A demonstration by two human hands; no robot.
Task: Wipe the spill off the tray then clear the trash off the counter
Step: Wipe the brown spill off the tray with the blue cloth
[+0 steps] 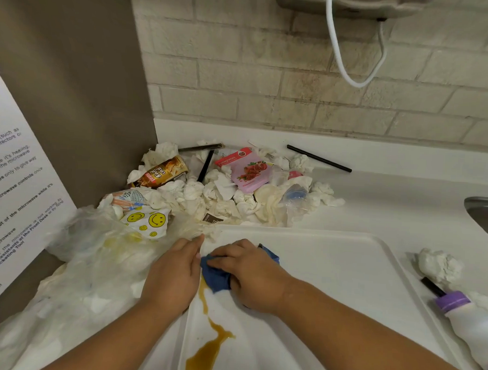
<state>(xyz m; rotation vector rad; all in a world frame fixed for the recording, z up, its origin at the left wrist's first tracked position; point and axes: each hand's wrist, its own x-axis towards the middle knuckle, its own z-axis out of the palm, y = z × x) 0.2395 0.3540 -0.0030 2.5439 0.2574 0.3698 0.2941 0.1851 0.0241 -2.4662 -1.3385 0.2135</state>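
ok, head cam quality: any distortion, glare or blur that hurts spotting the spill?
Head view: wide-angle bending curves the tray rim and the brick wall; lighting soft and even, no hard glare; the spill reads clearly on white; the right hand on the blue cloth looks slightly soft.

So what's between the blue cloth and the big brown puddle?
In the head view, a thin brown streak joins the blue cloth to the puddle across the white tray.
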